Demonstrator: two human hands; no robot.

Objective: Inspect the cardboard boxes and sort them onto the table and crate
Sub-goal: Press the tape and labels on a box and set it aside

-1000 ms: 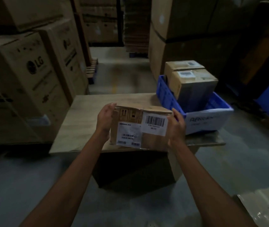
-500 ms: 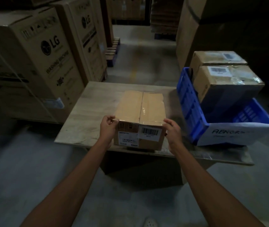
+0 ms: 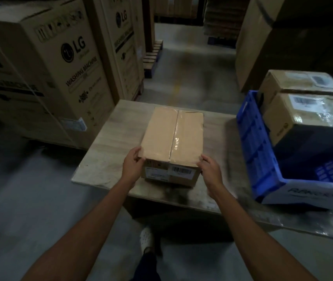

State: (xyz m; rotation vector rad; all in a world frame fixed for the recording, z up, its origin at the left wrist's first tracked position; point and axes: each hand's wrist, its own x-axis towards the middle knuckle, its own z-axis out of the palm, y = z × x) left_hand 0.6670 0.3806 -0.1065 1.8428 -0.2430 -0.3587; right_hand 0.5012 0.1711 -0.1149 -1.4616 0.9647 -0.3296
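A taped brown cardboard box (image 3: pixel 173 136) with barcode labels on its near face rests flat on the low wooden table (image 3: pixel 111 138). My left hand (image 3: pixel 132 165) grips its near left corner. My right hand (image 3: pixel 210 168) touches its near right corner with fingers loosely curled. To the right on the table stands a blue crate (image 3: pixel 256 147) holding two cardboard boxes: a near one (image 3: pixel 311 116) with a dark side and a far one (image 3: pixel 301 82), both with white labels.
Tall LG washing machine cartons (image 3: pixel 56 63) stand at the left of the table. Large cartons (image 3: pixel 262 37) rise behind the crate. An aisle of grey floor (image 3: pixel 189 74) runs ahead, with a pallet (image 3: pixel 152 57) at its left. My shoe (image 3: pixel 147 239) shows below the table.
The box went from being held tilted, label face toward me, to lying flat on the table. Both hands stayed at its near corners. The view has moved closer.
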